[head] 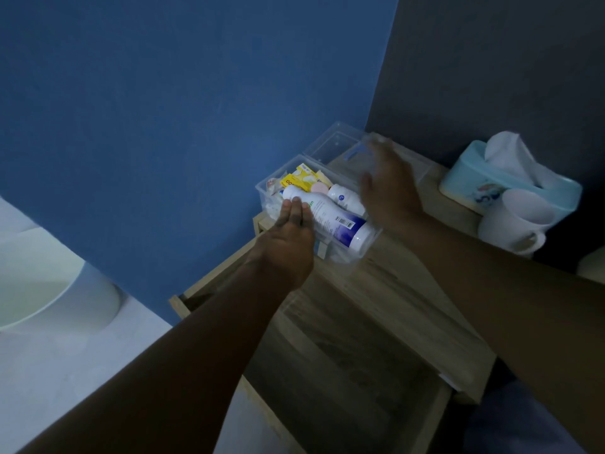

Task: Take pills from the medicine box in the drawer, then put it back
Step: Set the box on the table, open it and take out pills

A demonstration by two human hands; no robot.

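A clear plastic medicine box stands on the wooden nightstand top, its clear lid swung open toward the wall. Inside lie a large white bottle with a blue end, a smaller white bottle, a yellow packet and small sachets. My left hand rests flat at the box's left side, fingertips on the large bottle. My right hand hovers blurred over the box's right side, fingers spread, holding nothing. Below, the drawer is pulled open.
A light blue tissue box with white tissue sits at the back right of the nightstand, a white mug in front of it. Blue wall behind, dark wall to the right. A white bed and pillow lie at the left.
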